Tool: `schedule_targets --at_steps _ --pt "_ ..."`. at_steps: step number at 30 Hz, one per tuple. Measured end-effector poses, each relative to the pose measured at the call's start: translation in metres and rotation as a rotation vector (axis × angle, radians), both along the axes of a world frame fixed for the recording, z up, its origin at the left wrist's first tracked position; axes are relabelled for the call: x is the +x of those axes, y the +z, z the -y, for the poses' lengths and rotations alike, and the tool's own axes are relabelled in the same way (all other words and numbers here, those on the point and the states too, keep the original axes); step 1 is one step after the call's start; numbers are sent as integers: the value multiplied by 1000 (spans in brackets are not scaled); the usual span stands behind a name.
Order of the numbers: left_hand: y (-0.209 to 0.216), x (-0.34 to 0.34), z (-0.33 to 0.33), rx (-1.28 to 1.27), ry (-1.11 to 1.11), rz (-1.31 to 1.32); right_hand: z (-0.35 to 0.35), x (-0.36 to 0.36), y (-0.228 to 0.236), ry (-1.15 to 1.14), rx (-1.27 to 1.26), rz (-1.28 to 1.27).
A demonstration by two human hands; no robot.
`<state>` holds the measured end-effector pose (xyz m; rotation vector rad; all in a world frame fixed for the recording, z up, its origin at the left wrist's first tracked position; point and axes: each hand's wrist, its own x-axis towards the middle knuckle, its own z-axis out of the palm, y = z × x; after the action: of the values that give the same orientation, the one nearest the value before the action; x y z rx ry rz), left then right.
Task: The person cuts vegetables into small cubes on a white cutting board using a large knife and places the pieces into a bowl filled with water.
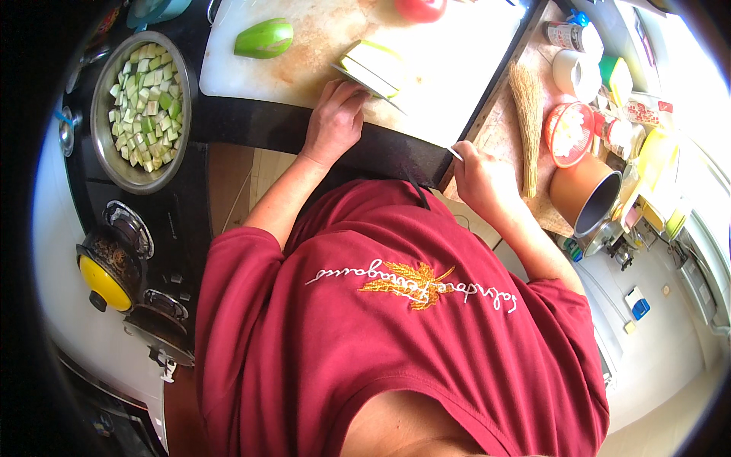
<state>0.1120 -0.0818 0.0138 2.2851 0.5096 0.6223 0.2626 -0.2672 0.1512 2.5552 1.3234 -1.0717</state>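
Note:
A pale-fleshed, green-skinned vegetable piece [373, 61] lies on the white cutting board [442, 68]. My left hand [335, 122] reaches over the board's near edge, fingers bent and pressed against the near side of this piece. Along the cut runs a thin knife blade [371, 82], slanting toward my right hand [483, 175]. That hand is closed round the knife's handle, of which only a white bit shows; the stretch between blade and hand is hard to make out. Another green vegetable piece [264, 38], rounded with shiny skin, rests farther left on the board.
On the left stands a metal bowl [180, 145] of cubed vegetable. Behind it nearer me is a stove with a yellow-lidded pot [106, 280]. A red round item [420, 7] sits at the far edge. To the right are a straw brush [527, 122], a red basket [560, 152] and a brown pot [571, 190].

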Motion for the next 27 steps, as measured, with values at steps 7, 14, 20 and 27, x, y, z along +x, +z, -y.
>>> schedule_targets --at_steps 7,14,20,27 --pt "-4 -3 0 -19 -10 2 -16 -2 -21 39 -11 3" --pt "-1 -9 2 -22 -42 -46 -17 -9 -64 11 93 27" --pt "1 -10 -4 -41 -96 -58 -8 -1 -62 -38 266 -19" --pt "3 -13 -16 52 -226 -107 7 1 -32 -193 426 -125"
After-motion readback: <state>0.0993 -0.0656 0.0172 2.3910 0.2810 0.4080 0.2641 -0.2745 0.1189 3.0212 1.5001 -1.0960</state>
